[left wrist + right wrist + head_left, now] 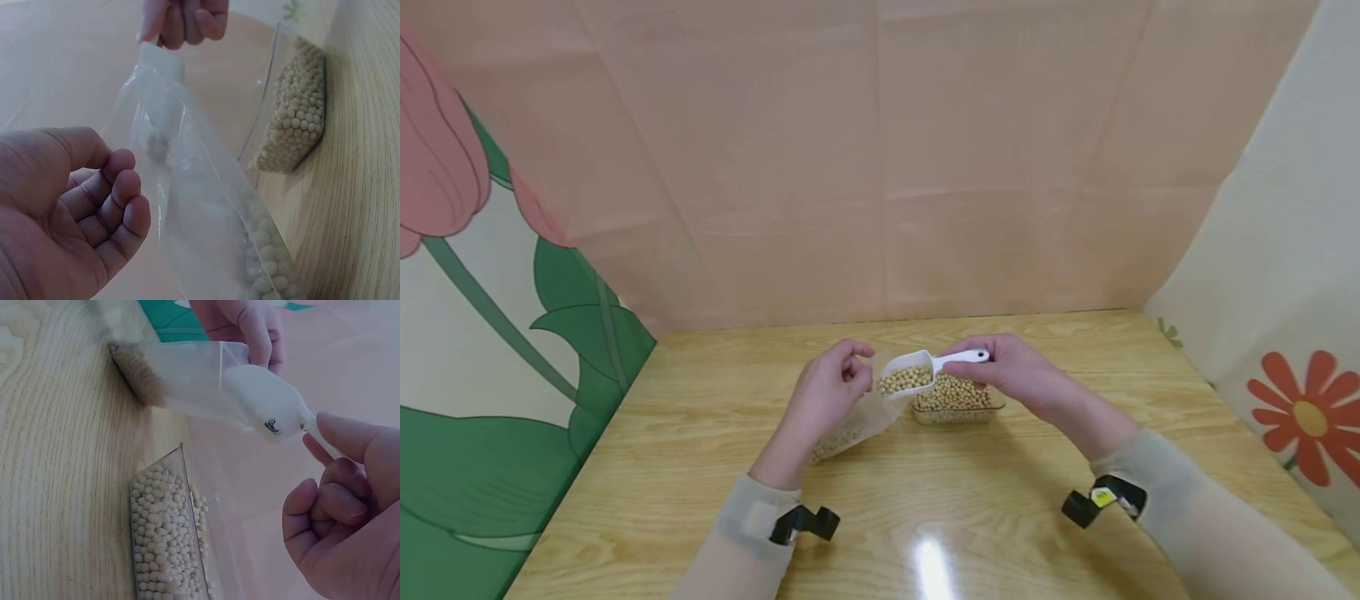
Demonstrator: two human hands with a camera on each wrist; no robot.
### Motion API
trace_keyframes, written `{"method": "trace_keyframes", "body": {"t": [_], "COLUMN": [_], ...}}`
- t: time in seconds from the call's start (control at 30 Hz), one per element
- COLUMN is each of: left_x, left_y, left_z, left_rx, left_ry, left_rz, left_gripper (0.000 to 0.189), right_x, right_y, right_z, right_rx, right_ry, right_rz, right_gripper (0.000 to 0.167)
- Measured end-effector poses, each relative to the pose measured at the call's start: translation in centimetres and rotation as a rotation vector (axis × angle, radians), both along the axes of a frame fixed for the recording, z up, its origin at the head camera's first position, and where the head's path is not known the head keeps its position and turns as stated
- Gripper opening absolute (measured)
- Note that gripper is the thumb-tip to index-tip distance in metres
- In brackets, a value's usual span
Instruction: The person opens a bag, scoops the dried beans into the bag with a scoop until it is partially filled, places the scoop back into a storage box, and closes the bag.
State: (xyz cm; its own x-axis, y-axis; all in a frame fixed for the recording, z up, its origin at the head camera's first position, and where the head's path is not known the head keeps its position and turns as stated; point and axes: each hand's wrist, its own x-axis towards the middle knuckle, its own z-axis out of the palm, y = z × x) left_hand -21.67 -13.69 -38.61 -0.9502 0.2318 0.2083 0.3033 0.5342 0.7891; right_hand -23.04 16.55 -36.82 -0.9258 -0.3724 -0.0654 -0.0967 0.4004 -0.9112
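Observation:
My right hand (1011, 367) pinches the handle of a white scoop (925, 367), which carries a load of pale round beans (904, 381). The scoop's front end reaches into the mouth of a clear plastic bag (194, 375). My left hand (835, 387) pinches the bag's upper edge between thumb and fingers, with the bag hanging down to the tabletop. Beans (265, 262) fill the bottom of the bag. Under the scoop and my right hand stands a clear rectangular container (958, 415), full of the same beans.
The light wood-grain table (970, 492) bears the bag and container. Behind it hangs a pink-beige sheet (880, 167). A panel with a painted tulip (445, 150) borders the left side, and one with a red flower (1309, 417) the right.

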Motion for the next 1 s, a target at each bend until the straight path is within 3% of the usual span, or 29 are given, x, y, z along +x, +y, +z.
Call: {"method": "trace_keyframes", "body": {"t": [0.37, 0.67, 0.83, 1.0], "left_x": [0.2, 0.1, 0.1, 0.2], "left_y": [0.1, 0.2, 0.2, 0.2], "left_z": [0.0, 0.0, 0.0, 0.1], "left_rx": [0.001, 0.009, 0.009, 0.009], "left_ry": [-0.003, -0.015, -0.017, -0.014], "left_rz": [-0.004, -0.002, 0.004, 0.003], "left_gripper": [0.026, 0.026, 0.025, 0.026], "right_x": [1.1, 1.4, 1.4, 1.8], "right_y": [-1.0, -1.4, -1.4, -0.8], "right_z": [1.0, 1.3, 1.5, 1.7], "right_rx": [0.163, 0.217, 0.228, 0.199], "right_ry": [0.171, 0.318, 0.345, 0.303], "right_rz": [-0.006, 0.014, 0.009, 0.002], "right_gripper": [0.028, 0.021, 0.021, 0.026]}}
